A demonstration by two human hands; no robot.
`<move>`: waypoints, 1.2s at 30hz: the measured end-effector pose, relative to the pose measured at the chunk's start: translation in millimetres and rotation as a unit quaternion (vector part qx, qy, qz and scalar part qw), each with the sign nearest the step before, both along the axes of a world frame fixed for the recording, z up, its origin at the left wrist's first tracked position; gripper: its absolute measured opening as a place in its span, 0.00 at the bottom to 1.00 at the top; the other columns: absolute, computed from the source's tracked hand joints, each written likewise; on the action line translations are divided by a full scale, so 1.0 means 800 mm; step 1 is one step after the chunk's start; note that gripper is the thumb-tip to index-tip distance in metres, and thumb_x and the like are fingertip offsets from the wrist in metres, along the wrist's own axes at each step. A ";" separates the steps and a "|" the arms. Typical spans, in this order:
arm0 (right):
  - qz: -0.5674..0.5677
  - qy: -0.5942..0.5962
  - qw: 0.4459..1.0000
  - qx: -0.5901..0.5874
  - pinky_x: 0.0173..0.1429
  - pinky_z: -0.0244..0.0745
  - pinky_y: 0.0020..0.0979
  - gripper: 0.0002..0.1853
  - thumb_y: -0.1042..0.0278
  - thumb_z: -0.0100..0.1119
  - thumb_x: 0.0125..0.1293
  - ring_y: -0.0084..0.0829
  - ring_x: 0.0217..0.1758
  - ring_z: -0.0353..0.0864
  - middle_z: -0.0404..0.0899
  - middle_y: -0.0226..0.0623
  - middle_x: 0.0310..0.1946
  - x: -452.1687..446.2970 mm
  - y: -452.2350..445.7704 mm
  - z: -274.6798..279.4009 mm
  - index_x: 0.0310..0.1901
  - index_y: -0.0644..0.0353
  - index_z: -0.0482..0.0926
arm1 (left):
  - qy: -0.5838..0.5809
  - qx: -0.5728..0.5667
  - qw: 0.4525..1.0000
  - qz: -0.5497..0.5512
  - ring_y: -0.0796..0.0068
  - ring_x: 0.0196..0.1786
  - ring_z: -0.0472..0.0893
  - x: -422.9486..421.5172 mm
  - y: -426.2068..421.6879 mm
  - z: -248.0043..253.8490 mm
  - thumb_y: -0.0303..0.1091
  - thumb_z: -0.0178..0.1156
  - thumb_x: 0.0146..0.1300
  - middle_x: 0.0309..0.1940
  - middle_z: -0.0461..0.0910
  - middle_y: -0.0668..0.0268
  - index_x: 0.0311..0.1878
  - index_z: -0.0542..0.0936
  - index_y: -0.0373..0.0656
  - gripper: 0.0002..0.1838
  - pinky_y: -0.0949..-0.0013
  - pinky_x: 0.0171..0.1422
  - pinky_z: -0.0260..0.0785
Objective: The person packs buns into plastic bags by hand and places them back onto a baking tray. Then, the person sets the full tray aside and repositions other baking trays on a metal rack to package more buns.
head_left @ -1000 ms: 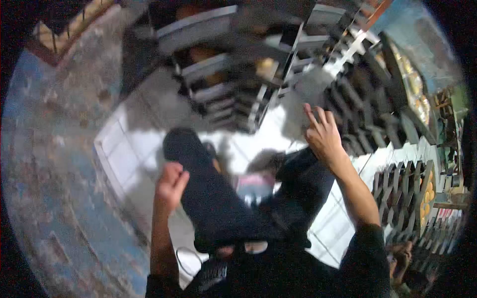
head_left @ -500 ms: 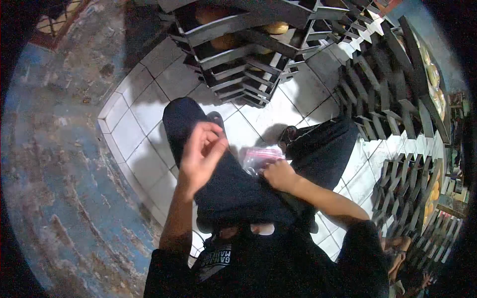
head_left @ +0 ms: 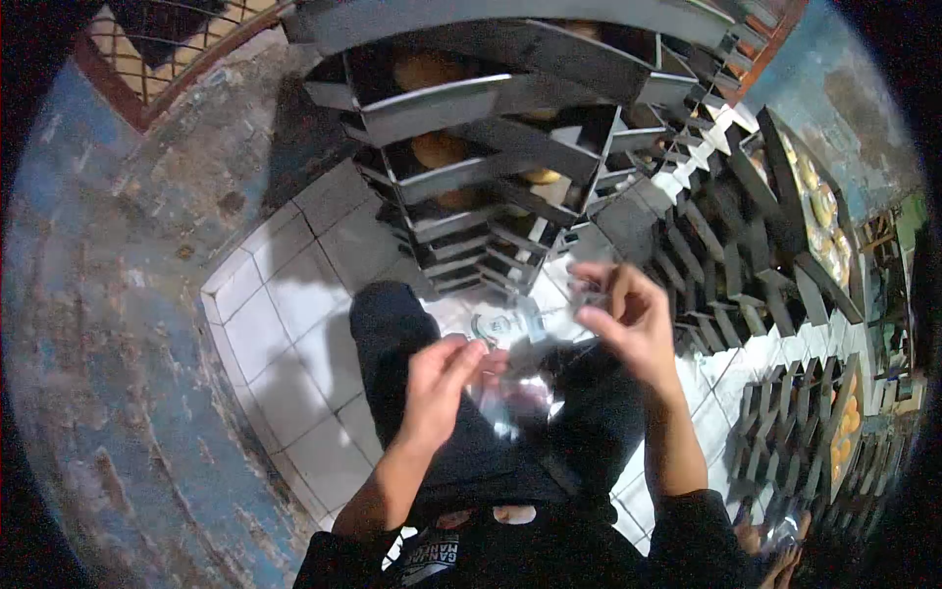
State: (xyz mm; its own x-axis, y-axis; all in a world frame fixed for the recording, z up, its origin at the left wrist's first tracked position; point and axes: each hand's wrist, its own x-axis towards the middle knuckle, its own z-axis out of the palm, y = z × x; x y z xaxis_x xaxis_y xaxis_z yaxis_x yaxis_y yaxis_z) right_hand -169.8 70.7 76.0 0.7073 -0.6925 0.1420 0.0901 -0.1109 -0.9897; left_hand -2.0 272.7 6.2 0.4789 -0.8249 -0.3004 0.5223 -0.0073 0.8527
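Observation:
My left hand (head_left: 440,385) is closed in a pinch on a clear plastic bag (head_left: 500,326) with a pale printed mark, held over the gap between my knees. To its right my right hand (head_left: 636,322) is raised, thumb and curled fingers apart. Motion blurs its fingertips, and I see nothing firmly gripped there. More clear plastic bags (head_left: 528,395), shiny and faintly pink, lie on my lap between the hands. My dark trousers (head_left: 392,324) are beneath them.
Ahead stands a tall stack of dark trays (head_left: 481,108) with bread inside. More stacked trays (head_left: 726,226) are on the right, one topped with wrapped bread (head_left: 819,211). Another person's hand (head_left: 785,550) shows at lower right. A worn blue wall (head_left: 128,393) rises at left.
My right hand has left the pink-striped bags and risen to the right. My left hand, empty before, has come down and in and now pinches a clear bag. The view has tilted up slightly.

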 end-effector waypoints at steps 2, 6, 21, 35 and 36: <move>-0.052 0.048 0.997 0.009 0.46 0.84 0.27 0.24 0.80 0.78 0.65 0.28 0.48 0.90 0.88 0.45 0.45 0.011 -0.007 0.028 0.31 0.56 0.64 | -0.054 -0.011 0.998 0.009 0.63 0.41 0.91 0.014 0.005 0.015 0.34 0.63 0.80 0.43 0.91 0.49 0.46 0.84 0.33 0.11 0.64 0.47 0.86; -0.002 -0.038 0.999 -0.018 0.48 0.87 0.29 0.23 0.85 0.76 0.64 0.30 0.48 0.92 0.86 0.37 0.37 0.049 -0.007 0.060 0.35 0.58 0.65 | -0.074 -0.026 0.994 0.070 0.67 0.39 0.91 0.038 0.019 0.043 0.31 0.63 0.79 0.41 0.91 0.50 0.48 0.85 0.28 0.12 0.66 0.48 0.85; -0.089 0.455 0.687 -0.559 0.51 0.83 0.47 0.36 0.28 0.48 0.79 0.50 0.45 0.91 0.88 0.60 0.45 0.320 -0.295 0.318 0.55 0.56 0.89 | -0.055 -0.136 0.957 0.249 0.72 0.39 0.88 0.084 0.074 0.089 0.30 0.70 0.72 0.43 0.88 0.62 0.57 0.82 0.36 0.15 0.65 0.39 0.88; -0.012 0.130 0.837 -0.532 0.65 0.81 0.40 0.37 0.52 0.81 0.65 0.34 0.59 0.86 0.86 0.48 0.55 0.261 -0.239 0.322 0.67 0.59 0.71 | -0.045 -0.146 0.958 0.242 0.68 0.37 0.89 0.091 0.066 0.110 0.31 0.70 0.71 0.42 0.89 0.58 0.53 0.83 0.36 0.13 0.63 0.38 0.87; -0.012 -0.008 0.852 -0.523 0.65 0.81 0.39 0.35 0.54 0.80 0.66 0.32 0.58 0.86 0.86 0.46 0.55 0.251 -0.225 0.328 0.67 0.58 0.72 | -0.046 -0.153 0.959 0.234 0.68 0.37 0.89 0.090 0.067 0.110 0.31 0.70 0.71 0.42 0.88 0.58 0.54 0.83 0.35 0.14 0.62 0.39 0.87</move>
